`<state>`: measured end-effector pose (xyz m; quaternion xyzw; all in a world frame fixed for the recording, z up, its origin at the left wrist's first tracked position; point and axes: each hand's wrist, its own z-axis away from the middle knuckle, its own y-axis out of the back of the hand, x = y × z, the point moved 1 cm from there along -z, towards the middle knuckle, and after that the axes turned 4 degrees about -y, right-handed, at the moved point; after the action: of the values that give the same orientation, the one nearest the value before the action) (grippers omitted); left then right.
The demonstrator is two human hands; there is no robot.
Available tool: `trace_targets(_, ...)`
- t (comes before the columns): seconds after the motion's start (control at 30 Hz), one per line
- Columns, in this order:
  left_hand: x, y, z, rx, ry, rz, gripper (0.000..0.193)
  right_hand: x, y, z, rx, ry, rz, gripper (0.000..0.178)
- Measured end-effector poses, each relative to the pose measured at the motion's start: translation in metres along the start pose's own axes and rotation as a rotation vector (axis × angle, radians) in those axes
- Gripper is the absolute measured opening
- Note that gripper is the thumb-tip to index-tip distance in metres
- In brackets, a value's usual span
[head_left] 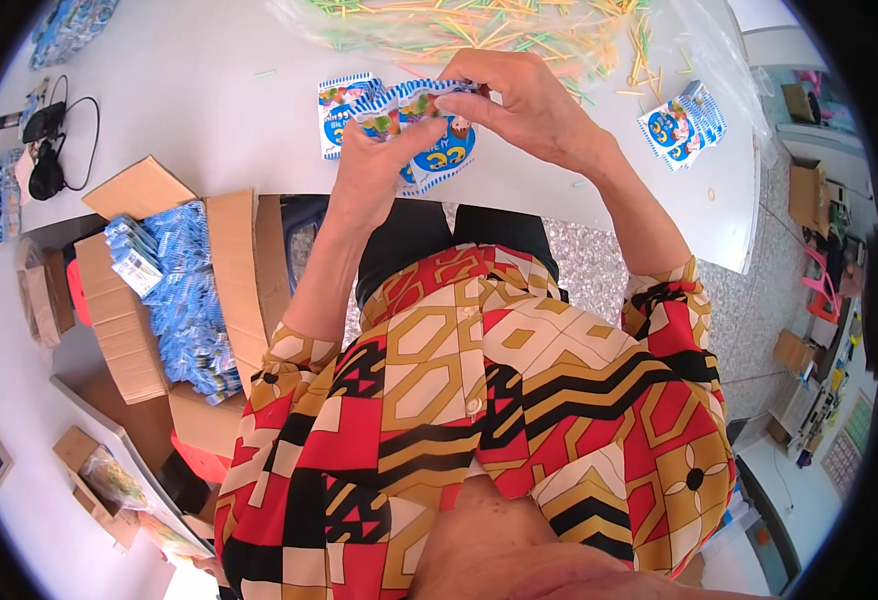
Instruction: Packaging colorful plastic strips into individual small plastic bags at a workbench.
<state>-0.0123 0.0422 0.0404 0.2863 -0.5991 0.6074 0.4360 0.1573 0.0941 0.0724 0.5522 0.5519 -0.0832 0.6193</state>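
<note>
Holds a blue-and-white printed packet [446, 152] between both hands, just over the near edge of the pale counter [214, 125], in front of the body. Grasps its left part with the left hand [371, 165], thumb laid across the face and fingers mostly hidden; pinches the upper right edge with the right hand [521, 103], thumb on the front. Cannot tell from this view a single packet from several overlapping. Looks light, thin and flexible, probably smooth film, hence likely to slip between dry fingertips and to crease or bow under a hard squeeze. Seems best taken by the striped top edge or by both sides, with a gentle flat pinch rather than a clench at the middle. Has, close behind the left hand, more packets [333, 120] on the counter; well apart to the right, a fanned stack of similar packets [681, 125]; beyond the hands, thin coloured sticks [539, 32] in and around a clear plastic bag [697, 52]; and, to the left below counter level, an open cardboard carton [121, 320] full of blue packets [187, 300].
</note>
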Motion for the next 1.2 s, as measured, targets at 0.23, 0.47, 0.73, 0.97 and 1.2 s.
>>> trace_targets(0.23,-0.003,0.004,-0.001,0.091,-0.105,-0.141,0.021,0.000,-0.001,-0.001,0.025,-0.086,-0.004,0.016)
trace_targets(0.47,-0.001,0.005,0.003,0.091,-0.130,-0.039,0.025,-0.004,0.001,0.004,0.052,-0.155,-0.234,0.021)
trace_targets(0.73,-0.006,0.003,0.000,0.107,-0.162,-0.015,0.027,-0.014,0.005,0.007,0.167,-0.062,-0.149,0.031)
trace_targets(0.97,-0.003,0.001,-0.001,0.144,-0.201,-0.210,0.020,-0.019,0.010,0.008,0.257,0.292,0.258,0.022)
trace_targets(1.2,-0.014,0.008,0.003,0.228,-0.326,-0.540,0.023,-0.028,-0.005,0.014,0.171,0.402,0.404,0.017)
